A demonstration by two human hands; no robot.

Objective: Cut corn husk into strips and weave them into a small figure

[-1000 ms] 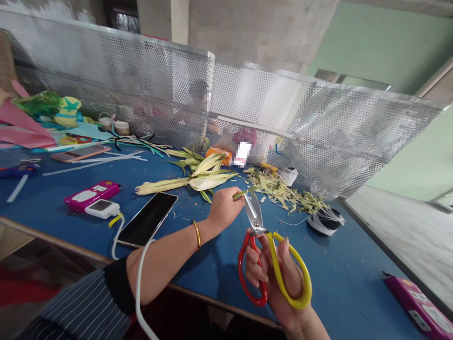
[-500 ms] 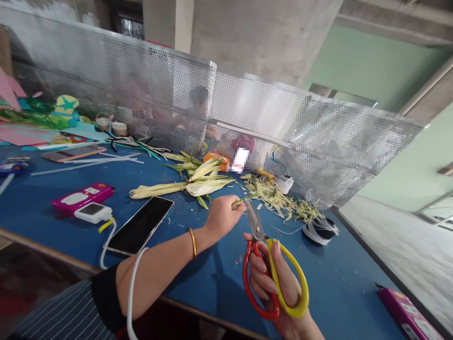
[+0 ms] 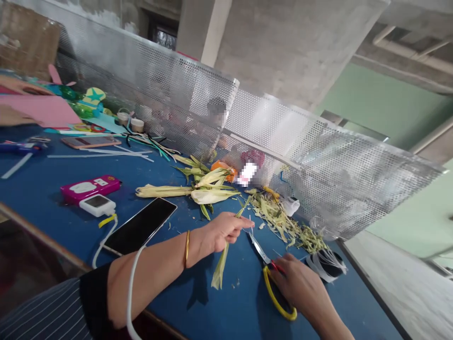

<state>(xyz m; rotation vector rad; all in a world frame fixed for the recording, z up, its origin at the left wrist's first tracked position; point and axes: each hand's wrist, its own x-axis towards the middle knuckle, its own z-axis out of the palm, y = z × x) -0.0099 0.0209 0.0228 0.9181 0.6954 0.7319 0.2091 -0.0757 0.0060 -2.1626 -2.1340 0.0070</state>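
My left hand (image 3: 221, 232), with a gold bangle at the wrist, is closed on a pale green corn husk strip (image 3: 221, 269). One end of it hangs below my palm, and a narrow end pokes up above the fingers. Its forefinger points right, beside a thin white strand (image 3: 251, 225). My right hand (image 3: 300, 285), back upward, grips scissors (image 3: 262, 252) with one red and one yellow handle. Their blade tips lie close to the strand, just below my left fingertips; whether they touch it I cannot tell. Further back, larger corn husks (image 3: 212, 196) are piled on the blue table (image 3: 191, 302).
Husk scraps (image 3: 276, 215) lie behind the scissors, and a spool of white strand (image 3: 326, 265) stands to the right. A black-screened phone (image 3: 141, 224) and a magenta device (image 3: 90, 189) are at left. A perforated metal screen (image 3: 276, 132) borders the back. Another person's hand (image 3: 12, 115) is far left.
My right hand has turned palm down, and the scissors now point to the left hand from the lower right. My left forefinger has extended, and the husk strip's hanging end has come into view.
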